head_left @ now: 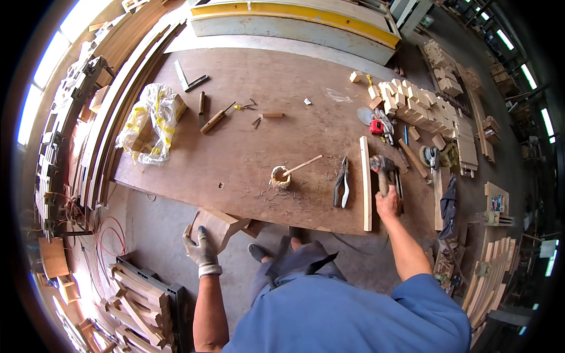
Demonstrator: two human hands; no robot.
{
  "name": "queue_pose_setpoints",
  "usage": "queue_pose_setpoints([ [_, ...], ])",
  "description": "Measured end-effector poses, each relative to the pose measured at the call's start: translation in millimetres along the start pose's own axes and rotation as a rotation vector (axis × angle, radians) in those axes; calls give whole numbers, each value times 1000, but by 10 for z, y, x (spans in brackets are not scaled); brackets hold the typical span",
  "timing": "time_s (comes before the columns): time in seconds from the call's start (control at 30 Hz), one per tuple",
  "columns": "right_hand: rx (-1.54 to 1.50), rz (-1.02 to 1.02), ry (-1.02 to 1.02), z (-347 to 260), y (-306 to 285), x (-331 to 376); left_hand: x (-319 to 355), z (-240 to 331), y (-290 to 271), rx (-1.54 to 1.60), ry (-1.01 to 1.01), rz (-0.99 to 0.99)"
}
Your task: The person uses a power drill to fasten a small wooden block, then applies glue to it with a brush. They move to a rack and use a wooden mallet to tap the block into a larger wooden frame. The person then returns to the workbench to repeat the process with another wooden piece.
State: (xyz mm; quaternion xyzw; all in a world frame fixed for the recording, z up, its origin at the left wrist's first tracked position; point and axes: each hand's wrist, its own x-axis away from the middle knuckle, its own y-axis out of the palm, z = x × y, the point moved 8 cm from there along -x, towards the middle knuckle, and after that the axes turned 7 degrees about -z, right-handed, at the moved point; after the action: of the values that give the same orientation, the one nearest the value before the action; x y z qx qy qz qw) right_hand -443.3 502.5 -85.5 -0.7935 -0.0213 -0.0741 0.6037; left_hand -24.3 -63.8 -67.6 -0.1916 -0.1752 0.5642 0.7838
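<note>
My left hand (202,252), in a grey glove with a dark blue fingertip, grips the end of a pale wooden piece (219,228) off the table's near edge. Part of that piece is hidden by the glove. On the right, my bare right hand (388,204) is closed round the handle of what looks like a nail gun (383,167), which rests at the tabletop. Just left of it lies a long light wood strip (366,183). Pliers (341,182) with one dark and one pale handle lie beside the strip. A small crusted pot (281,177) holds a stick (303,165).
Loose nails (259,191) are scattered around the pot on the brown table (235,141). A plastic-wrapped bundle (154,123), a square (189,77) and a screwdriver (216,118) lie far left. Stacked wood blocks (415,106) and a red tape measure (376,126) crowd the right.
</note>
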Motion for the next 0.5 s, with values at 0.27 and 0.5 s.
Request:
queue_pose_setpoints([
  [0.27,76,153,-11,740,162,76,-14,8,-3,-6,-12,-9],
  [0.5,-100,8,-214,-218,443,-187,1,58,12,-27,-49,4],
])
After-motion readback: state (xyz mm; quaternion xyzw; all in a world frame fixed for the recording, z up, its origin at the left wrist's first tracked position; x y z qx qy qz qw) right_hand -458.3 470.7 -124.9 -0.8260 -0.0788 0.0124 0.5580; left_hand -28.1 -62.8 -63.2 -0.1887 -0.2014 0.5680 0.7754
